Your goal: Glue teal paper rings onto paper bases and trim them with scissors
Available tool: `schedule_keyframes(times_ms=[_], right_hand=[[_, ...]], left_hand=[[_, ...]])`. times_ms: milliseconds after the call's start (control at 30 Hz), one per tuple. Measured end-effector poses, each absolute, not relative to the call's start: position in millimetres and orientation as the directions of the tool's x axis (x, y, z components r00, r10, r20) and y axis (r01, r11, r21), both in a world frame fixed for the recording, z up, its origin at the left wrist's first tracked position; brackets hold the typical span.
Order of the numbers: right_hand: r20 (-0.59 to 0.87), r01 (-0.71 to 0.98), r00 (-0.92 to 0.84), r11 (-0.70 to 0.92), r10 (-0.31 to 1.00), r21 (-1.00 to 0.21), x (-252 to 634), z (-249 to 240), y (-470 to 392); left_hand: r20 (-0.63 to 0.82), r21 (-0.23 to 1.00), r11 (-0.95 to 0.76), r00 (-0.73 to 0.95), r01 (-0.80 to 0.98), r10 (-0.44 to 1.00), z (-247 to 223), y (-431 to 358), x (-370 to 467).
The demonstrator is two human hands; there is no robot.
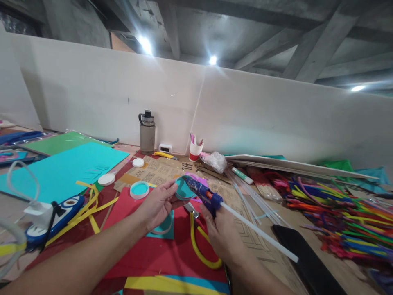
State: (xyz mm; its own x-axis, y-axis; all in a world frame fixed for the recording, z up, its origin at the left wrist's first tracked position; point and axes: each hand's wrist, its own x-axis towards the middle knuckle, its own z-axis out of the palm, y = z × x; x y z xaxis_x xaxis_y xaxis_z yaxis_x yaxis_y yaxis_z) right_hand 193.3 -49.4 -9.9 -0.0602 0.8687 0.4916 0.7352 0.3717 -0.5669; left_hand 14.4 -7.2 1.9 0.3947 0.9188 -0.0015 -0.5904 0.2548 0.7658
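Note:
My left hand (161, 200) is closed on a round teal lid-like piece (184, 190), held up above the table. My right hand (222, 231) grips a dark blue glue gun (208, 196), and a long white glue stick (260, 231) sticks out of its back. The gun's nozzle is at the piece; whether they touch I cannot tell. Beneath the hands, scissors with yellow handles (194, 241) lie on red paper (132, 246). Partly hidden by my left hand, a ring lies on a teal paper square (170, 233). A white-rimmed lid with a teal inside (139, 190) sits left of the hand.
Left are turquoise sheets (89, 164), yellow strips (92, 205), a white lid (106, 179) and a blue power strip (72, 203). A bottle (147, 137), a yellow cutter (164, 155) and a pen cup (195, 151) stand behind. Right are a black phone (307, 258) and colourful pipe cleaners (331, 205).

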Motion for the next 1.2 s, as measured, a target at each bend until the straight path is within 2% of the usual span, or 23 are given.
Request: schedule_keyframes(times_ms=[233,433,667,900,1200], right_hand=[[0.43,0.681,-0.132,0.397,0.893,-0.616,189.8,-6.7,-52.8],[0.485,0.656,-0.144,0.45,0.863,-0.606,189.7,-5.1,-52.8],[0.472,0.731,-0.021,0.336,0.881,-0.594,192.1,-6.8,-52.1],[0.48,0.696,-0.091,0.401,0.873,-0.596,191.4,-6.9,-51.2],[0.414,0.708,-0.107,0.362,0.904,-0.607,190.2,-8.5,-51.2]], left_hand=[[0.001,0.788,0.247,0.401,-0.564,0.916,2.1,-6.9,13.5],[0.005,0.781,0.242,0.392,-0.577,0.92,0.3,-6.0,15.1],[-0.004,0.742,0.242,0.358,-0.625,0.934,-3.6,-7.2,18.1],[0.002,0.75,0.259,0.395,-0.609,0.919,2.1,-9.6,13.7],[-0.062,0.777,0.283,0.38,-0.562,0.923,-6.4,-1.9,12.6]])
